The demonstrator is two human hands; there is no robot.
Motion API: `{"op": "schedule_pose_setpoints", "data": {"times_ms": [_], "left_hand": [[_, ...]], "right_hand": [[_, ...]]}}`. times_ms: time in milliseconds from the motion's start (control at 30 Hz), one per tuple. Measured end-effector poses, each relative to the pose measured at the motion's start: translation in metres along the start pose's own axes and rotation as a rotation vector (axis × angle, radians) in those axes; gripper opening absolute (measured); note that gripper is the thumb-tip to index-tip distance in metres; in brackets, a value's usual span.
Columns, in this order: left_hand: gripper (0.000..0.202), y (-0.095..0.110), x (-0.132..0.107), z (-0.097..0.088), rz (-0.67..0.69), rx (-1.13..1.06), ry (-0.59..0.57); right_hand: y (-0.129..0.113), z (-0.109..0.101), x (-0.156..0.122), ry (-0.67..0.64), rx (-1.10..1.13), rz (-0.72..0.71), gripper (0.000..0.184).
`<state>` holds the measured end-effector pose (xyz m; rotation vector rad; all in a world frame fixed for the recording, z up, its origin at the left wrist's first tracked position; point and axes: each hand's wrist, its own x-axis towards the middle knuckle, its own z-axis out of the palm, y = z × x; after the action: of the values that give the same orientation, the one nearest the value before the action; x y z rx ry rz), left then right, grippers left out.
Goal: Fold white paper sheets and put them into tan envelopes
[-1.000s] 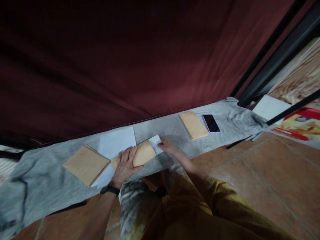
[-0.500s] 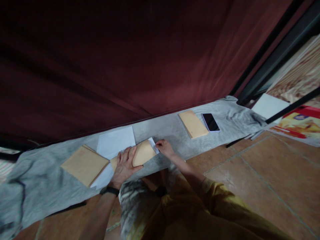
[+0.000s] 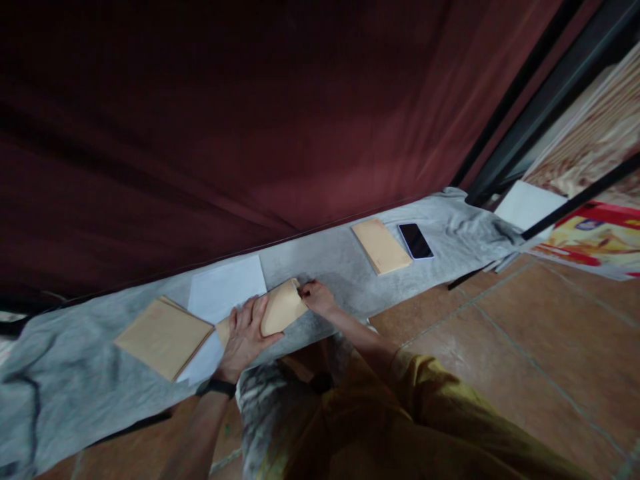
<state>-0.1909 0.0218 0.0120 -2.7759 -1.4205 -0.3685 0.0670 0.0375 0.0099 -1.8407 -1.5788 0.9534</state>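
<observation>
Left hand (image 3: pixel 246 337) spread flat on an envelope (image 3: pixel 281 309); right hand (image 3: pixel 317 298), fingers bunched, at its end, grip unclear; phone (image 3: pixel 417 241) beyond the right hand.

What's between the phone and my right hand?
In the head view, a stack of tan envelopes, then gray cloth, lies between the phone and your right hand.
</observation>
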Motion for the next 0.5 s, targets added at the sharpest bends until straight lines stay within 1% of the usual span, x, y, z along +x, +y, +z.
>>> {"op": "schedule_pose_setpoints", "data": {"times_ms": [200,367,500], "left_hand": [[0.103,0.0008,0.0000,-0.0011,-0.004,-0.017,0.007],[0.103,0.0020,-0.0008,0.0005,0.015,-0.006,0.066],[0.104,0.0041,-0.0003,-0.0002,0.021,0.010,0.090]], "right_hand": [[0.0009,0.0028,-0.0020,0.007,0.041,-0.007,0.017],[0.0021,0.0018,-0.0027,0.016,0.109,-0.011,0.017],[0.0035,0.0008,-0.0069,0.036,0.196,-0.021,0.020]]}}
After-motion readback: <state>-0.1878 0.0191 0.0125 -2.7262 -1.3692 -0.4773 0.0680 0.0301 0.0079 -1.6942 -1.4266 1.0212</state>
